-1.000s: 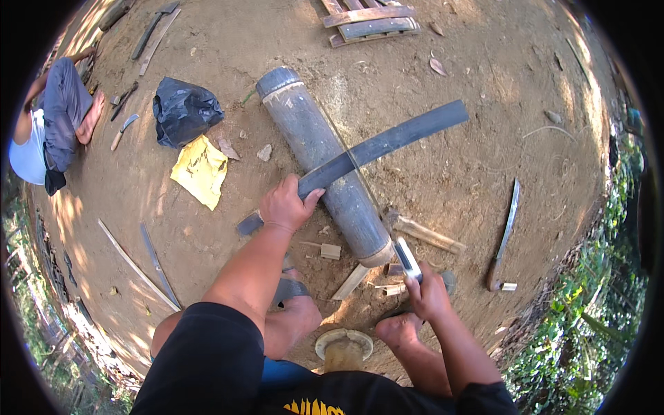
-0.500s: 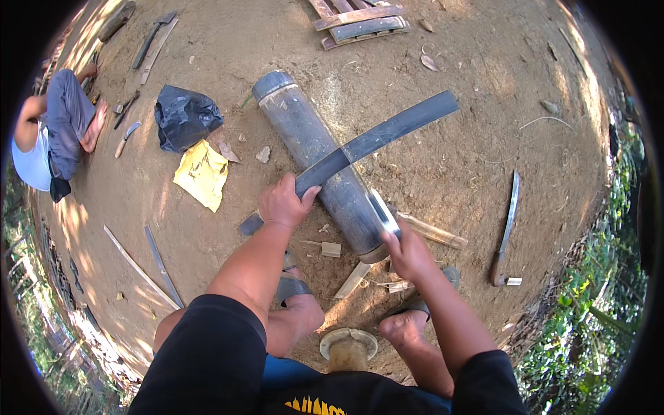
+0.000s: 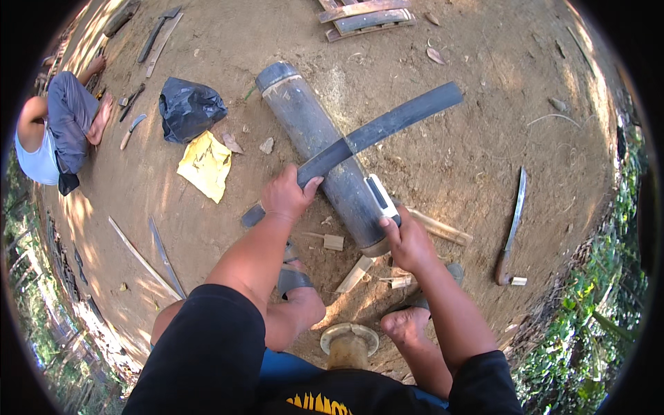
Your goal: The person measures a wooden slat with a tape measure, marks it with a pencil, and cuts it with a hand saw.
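Observation:
A long dark bamboo slat (image 3: 408, 114) lies slantwise across a thick, dark bamboo log (image 3: 301, 114) on the ground. My left hand (image 3: 285, 194) is closed round the slat's lower left part, thumb on top. A dark end piece (image 3: 254, 215) shows beyond that wrist; whether it belongs to the slat is hidden. My right hand (image 3: 409, 238) grips a white-and-black hand tool (image 3: 379, 195) with a dark slot in its face, over the log's near right side. Its exact kind I cannot make out. Its upper end is apart from the slat.
A long knife (image 3: 515, 225) lies at right. Wood offcuts (image 3: 356, 273) lie near my feet. Left are a black plastic bag (image 3: 190, 111), a yellow sheet (image 3: 205, 167), thin strips (image 3: 166, 257) and a small knife (image 3: 131, 131). Another person (image 3: 66, 128) sits at far left; slats (image 3: 370, 21) are stacked ahead.
The tool in my right hand has turned, so its white face and dark slot now show more. The left hand keeps its hold on the slat. The whole view has shifted slightly.

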Action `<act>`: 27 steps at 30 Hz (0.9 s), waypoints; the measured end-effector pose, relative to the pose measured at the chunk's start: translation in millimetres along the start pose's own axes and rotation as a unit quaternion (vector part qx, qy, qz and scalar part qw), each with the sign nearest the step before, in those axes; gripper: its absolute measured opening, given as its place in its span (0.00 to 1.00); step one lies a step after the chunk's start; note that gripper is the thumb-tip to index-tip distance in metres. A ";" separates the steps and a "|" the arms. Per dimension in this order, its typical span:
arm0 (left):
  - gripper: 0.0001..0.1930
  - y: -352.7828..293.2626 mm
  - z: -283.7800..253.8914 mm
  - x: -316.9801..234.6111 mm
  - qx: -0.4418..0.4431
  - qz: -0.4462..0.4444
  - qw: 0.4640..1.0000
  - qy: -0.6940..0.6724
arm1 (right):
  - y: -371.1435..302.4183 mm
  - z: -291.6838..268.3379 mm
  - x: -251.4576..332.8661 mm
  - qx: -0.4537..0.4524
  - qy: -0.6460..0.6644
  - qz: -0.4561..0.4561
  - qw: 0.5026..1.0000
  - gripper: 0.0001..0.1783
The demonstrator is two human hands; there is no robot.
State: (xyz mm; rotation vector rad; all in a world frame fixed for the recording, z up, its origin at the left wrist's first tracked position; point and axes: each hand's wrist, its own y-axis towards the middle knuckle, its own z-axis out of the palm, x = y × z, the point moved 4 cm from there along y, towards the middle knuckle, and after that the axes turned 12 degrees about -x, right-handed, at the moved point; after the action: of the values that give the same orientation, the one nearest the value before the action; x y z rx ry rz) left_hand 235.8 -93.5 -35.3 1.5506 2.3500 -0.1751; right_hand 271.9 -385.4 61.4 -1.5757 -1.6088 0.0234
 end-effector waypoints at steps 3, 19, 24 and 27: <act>0.32 21.9 -5.0 7.5 -0.022 0.015 1.000 -0.012 | -57.3 3.3 -60.9 0.005 -0.026 -0.012 1.000 0.28; 0.33 -8.5 -2.8 5.0 -0.007 -0.009 1.000 0.006 | -57.6 -8.1 -46.4 0.076 -0.041 0.059 0.995 0.31; 0.32 5.0 -0.4 -4.2 0.004 0.008 1.000 -0.010 | 25.4 6.5 33.0 0.009 0.027 0.033 0.999 0.29; 0.32 14.3 -11.1 9.0 -0.018 -0.003 1.000 -0.004 | -75.2 -5.3 -55.0 0.022 0.012 0.006 1.000 0.28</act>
State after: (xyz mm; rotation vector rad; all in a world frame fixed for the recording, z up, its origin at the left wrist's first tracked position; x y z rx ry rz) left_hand 243.5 -76.8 -26.8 1.5227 2.3400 -0.1376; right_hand 205.0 -448.7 76.6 -1.5462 -1.5702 0.0476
